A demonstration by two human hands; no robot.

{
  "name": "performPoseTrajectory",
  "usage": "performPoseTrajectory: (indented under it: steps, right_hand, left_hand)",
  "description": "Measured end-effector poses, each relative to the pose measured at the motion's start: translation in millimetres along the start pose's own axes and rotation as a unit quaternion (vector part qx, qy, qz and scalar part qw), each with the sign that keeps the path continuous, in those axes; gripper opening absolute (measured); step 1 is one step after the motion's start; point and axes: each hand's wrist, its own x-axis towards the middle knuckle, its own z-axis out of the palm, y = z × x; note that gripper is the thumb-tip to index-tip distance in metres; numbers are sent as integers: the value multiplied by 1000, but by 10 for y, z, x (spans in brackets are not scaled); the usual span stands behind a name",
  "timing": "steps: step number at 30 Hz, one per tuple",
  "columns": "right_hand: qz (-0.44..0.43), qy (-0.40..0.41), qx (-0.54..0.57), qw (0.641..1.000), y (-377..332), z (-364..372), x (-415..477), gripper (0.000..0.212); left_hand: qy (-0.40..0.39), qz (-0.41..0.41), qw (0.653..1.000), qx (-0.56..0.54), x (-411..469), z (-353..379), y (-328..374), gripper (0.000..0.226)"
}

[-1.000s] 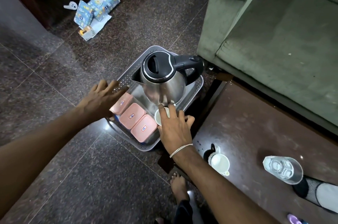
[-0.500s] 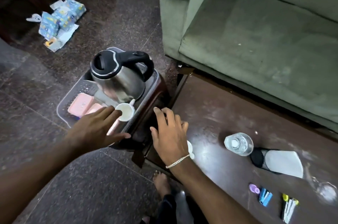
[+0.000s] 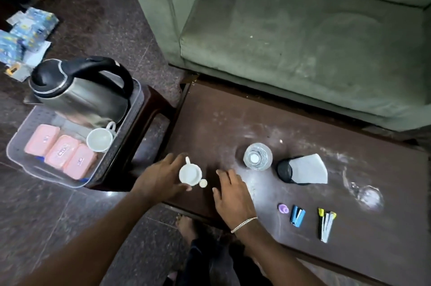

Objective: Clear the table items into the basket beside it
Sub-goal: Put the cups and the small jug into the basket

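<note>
A small white cup (image 3: 190,173) stands near the left end of the dark wooden table (image 3: 233,122). My left hand (image 3: 161,177) curves around the cup's left side with fingers spread, thumb at its near rim; the cup rests on the table. My right hand (image 3: 231,193) lies flat and empty just right of the cup. The grey plastic basket (image 3: 17,143) sits on a stool left of the table. It holds a steel kettle (image 3: 79,92), three pink boxes (image 3: 61,151) and another white cup (image 3: 100,138).
Further right on the table are a glass of water (image 3: 257,157), a black cup with white paper (image 3: 300,170), a clear glass lying down (image 3: 366,194), a purple cap (image 3: 283,208), a blue stapler (image 3: 297,215) and pens (image 3: 325,225). A green sofa (image 3: 291,29) stands behind.
Both hands left the basket, where one white cup now lies beside the kettle, and moved right onto the table. My left hand has reached the second white cup.
</note>
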Motion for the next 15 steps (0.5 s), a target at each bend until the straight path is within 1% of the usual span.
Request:
performPoseTrajectory:
  steps: [2, 5, 8, 12, 15]
  right_hand:
    - [6, -20, 18, 1000, 86, 115, 15, 50]
    - [3, -48, 31, 998, 139, 287, 90, 51]
    - [-8, -69, 44, 997, 105, 419, 190, 50]
    - [-16, -65, 40, 997, 48, 509, 325, 35]
    - [-29, -73, 25, 997, 40, 540, 396, 30]
  left_hand:
    - [-22, -21, 1000, -2, 51, 139, 70, 108]
    - [-28, -50, 998, 3, 126, 315, 155, 112]
    - [-38, -71, 997, 17, 172, 438, 206, 105]
    - [-35, -72, 997, 16, 194, 528, 223, 91]
    - [-29, -71, 997, 0, 193, 556, 211, 83]
